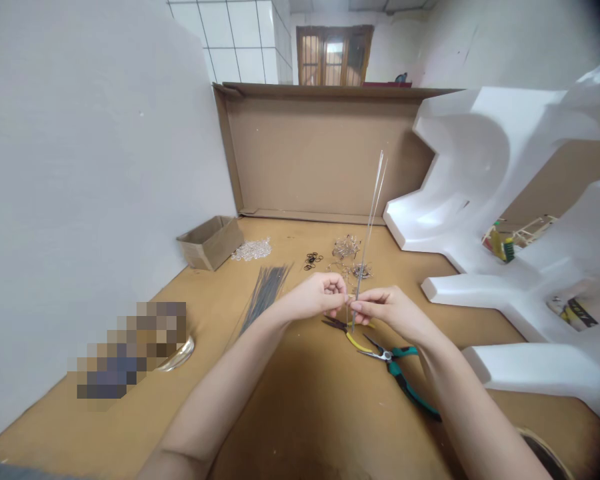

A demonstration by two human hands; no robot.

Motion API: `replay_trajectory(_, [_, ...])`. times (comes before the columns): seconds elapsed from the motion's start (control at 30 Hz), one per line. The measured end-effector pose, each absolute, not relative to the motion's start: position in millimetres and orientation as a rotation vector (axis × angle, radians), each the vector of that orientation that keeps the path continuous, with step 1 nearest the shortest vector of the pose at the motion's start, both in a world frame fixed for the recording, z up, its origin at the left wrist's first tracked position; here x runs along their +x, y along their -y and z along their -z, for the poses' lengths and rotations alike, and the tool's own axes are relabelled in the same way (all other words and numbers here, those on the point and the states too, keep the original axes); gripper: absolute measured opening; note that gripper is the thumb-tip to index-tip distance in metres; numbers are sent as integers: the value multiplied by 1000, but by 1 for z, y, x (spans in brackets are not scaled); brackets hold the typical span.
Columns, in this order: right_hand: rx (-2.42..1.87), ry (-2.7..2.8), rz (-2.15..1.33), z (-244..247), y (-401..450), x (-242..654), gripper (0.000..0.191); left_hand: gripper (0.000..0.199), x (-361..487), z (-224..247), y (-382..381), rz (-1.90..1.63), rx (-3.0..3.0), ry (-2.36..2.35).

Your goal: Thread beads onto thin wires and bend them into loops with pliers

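Several long thin metal wires (372,213) stand nearly upright, their lower part pinched between the thumb and fingers of my right hand (387,312). Close beside it, my left hand (325,295) has its fingertips pressed together on a small thin piece, too small to make out clearly. The fingertips of both hands almost meet. Below them lie pliers with yellow handles (359,343) and, partly behind my right wrist, pliers with green and black handles (411,393). A bundle of dark wires (266,293) rests left of my left hand.
Behind my hands are black rings (311,260) and a pile of bent metal pieces (347,247). Clear small pieces (253,250) lie by an open cardboard box (211,243). White foam (480,293) borders the right side; a cardboard panel (325,160) stands at the back.
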State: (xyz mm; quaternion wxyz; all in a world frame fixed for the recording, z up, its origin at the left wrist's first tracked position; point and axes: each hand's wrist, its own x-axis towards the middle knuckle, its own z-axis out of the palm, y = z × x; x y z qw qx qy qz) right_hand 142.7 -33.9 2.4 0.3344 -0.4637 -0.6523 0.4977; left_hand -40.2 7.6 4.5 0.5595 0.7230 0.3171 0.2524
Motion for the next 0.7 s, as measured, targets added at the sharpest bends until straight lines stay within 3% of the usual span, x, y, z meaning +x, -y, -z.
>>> replay_trajectory(0.5, [-1239, 1736, -1314, -2, 34, 140, 23, 19, -38, -8, -1, -590, 1779, -718])
replay_trajectory(0.7, [-1222, 1639, -1269, -8, 34, 150, 24, 27, -46, -16, 5, -493, 2149, -770])
